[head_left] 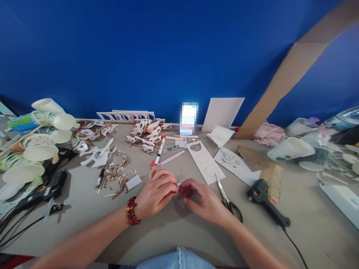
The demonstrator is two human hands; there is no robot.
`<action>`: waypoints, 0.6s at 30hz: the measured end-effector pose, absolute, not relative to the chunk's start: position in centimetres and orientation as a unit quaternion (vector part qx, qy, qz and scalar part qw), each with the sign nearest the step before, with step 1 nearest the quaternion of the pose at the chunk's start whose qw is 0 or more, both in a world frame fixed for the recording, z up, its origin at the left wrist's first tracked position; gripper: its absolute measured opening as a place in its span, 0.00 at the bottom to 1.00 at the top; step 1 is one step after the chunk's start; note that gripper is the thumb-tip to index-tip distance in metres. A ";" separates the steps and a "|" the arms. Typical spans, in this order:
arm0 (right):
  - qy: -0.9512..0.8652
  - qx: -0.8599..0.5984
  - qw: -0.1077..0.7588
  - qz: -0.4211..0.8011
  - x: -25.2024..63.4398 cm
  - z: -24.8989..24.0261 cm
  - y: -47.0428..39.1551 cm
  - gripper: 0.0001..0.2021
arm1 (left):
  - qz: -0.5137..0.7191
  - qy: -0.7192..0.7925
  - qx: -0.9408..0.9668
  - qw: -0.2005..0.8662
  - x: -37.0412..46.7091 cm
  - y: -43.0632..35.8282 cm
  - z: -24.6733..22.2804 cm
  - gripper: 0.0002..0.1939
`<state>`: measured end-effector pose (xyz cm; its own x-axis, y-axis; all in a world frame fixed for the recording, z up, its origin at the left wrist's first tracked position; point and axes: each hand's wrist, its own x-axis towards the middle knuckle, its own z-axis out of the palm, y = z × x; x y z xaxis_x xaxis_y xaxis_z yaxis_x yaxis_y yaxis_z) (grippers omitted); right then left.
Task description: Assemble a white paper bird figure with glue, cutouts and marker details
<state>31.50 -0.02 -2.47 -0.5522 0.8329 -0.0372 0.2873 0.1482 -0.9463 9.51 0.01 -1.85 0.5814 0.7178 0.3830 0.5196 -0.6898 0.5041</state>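
Note:
My left hand, with a red bead bracelet at the wrist, is closed at the middle of the table. Against its fingertips, my right hand has its fingers curled in a pinch. A small white piece shows between the two hands, mostly hidden by the fingers. Scissors lie just right of my right hand, their tip on a white card strip with a cut hole and drawn ovals. Beyond my left hand are a pink pen and a white marker. A small white card lies left of it.
Small white-and-red bird shapes are heaped at the back. Paper cups and black cables crowd the left. Paper scraps lie left of centre. A black glue gun, a bird drawing and a phone are also there.

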 end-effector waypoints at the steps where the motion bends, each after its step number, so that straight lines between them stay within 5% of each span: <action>1: -0.667 -0.378 0.271 0.582 31.5 -2.5 0.0 0.08 | 0.293 0.346 0.878 0.156 9.4 0.0 -1.9 0.07; 4: -0.549 -0.340 0.293 0.705 31.5 -2.9 0.1 0.09 | 0.299 0.327 0.890 0.105 9.1 0.0 -2.0 0.10; 9: -0.510 -0.349 0.320 0.718 31.4 -3.2 0.2 0.12 | 0.304 0.317 0.896 0.061 9.0 -0.1 -2.1 0.11; 18: -0.588 -0.407 0.331 0.616 31.2 -3.2 0.0 0.08 | 0.309 0.407 0.821 0.255 10.0 -0.6 -1.6 0.03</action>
